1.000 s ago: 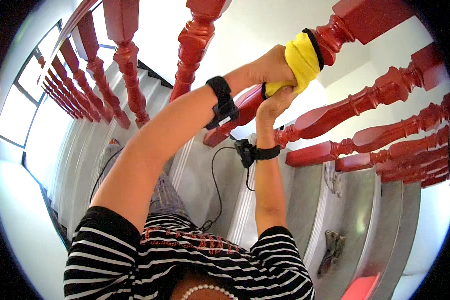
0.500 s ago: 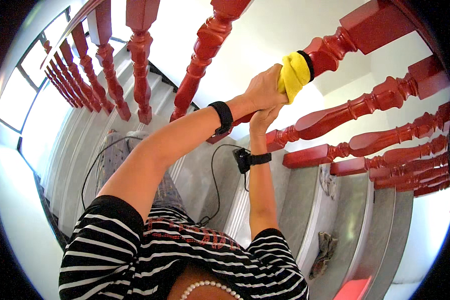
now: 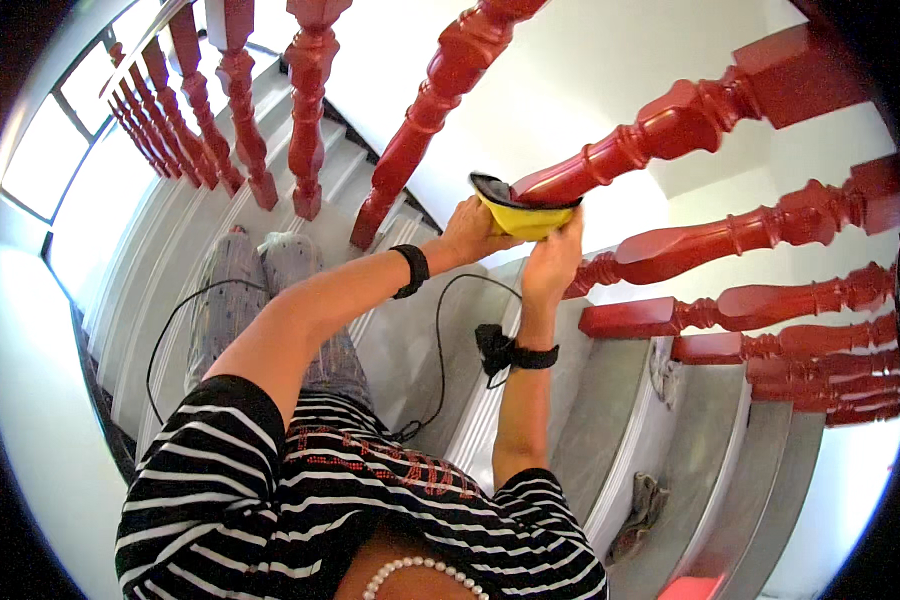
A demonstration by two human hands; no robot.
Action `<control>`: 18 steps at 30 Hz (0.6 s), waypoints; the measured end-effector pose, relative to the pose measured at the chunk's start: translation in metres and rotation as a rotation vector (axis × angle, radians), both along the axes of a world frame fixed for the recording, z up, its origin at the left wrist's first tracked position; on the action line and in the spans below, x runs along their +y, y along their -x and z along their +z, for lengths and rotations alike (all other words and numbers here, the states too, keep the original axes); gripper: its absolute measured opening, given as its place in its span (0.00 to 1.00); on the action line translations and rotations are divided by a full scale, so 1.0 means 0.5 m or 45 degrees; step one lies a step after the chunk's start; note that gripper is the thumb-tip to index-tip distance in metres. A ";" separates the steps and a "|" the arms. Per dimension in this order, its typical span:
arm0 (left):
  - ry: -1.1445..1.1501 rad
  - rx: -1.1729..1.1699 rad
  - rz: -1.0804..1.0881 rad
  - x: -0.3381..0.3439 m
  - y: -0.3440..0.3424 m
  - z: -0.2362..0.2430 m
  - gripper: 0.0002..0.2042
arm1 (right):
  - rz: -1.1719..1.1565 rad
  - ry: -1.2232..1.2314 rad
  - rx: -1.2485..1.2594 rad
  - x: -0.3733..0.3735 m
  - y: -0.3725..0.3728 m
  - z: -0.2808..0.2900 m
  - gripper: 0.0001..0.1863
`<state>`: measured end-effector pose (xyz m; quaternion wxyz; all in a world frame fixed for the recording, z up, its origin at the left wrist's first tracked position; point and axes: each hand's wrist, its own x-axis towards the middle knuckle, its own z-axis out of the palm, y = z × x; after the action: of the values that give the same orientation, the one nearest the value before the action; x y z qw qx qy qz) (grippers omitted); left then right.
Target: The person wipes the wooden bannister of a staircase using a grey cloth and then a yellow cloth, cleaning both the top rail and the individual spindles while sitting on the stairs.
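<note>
A yellow cloth [image 3: 532, 222] with a dark edge is stretched across the near side of a glossy red turned baluster [image 3: 610, 160], around its lower part. My left hand [image 3: 472, 232] grips the cloth's left end, its fingers partly hidden by the cloth. At the right end, my right hand [image 3: 553, 262] is closed on the same cloth, with the thumb side up against the baluster. Each wrist carries a black band, and a small black device [image 3: 494, 348] sits by the right one.
Grey stair treads [image 3: 610, 400] curve down both sides. More red balusters [image 3: 740, 235] stand to the right and left. A crumpled rag [image 3: 642, 515] lies on a step at the lower right, near a red object [image 3: 692, 588]. A black cable [image 3: 440, 375] loops before my body.
Both hands have slid down the baluster toward me with the cloth. The cloth was wrapped round higher up with my hands close together; now it is spread between them.
</note>
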<state>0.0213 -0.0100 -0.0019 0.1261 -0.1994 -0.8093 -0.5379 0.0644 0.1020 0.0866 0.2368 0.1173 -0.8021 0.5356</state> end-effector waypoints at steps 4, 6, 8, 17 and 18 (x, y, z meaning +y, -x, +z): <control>-0.180 0.223 0.129 0.035 0.028 0.034 0.32 | 0.150 0.419 0.035 -0.031 0.059 0.023 0.36; -0.374 0.032 -0.015 0.031 0.031 0.052 0.32 | 0.085 0.317 0.049 -0.027 0.076 0.002 0.37; -0.324 0.157 0.040 0.027 0.039 0.039 0.31 | 0.089 0.476 0.015 -0.021 0.085 -0.029 0.36; -0.488 -0.286 -0.463 0.013 0.081 -0.147 0.31 | 0.044 0.479 -0.320 0.030 0.076 -0.244 0.29; -0.492 -0.287 -0.566 0.013 0.088 -0.157 0.32 | 0.182 0.455 -0.383 0.045 0.071 -0.250 0.28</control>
<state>-0.0228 -0.0035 -0.0802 -0.0495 -0.2831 -0.6374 -0.7149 0.0287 0.1244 -0.0385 0.0932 0.0486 -0.7104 0.6959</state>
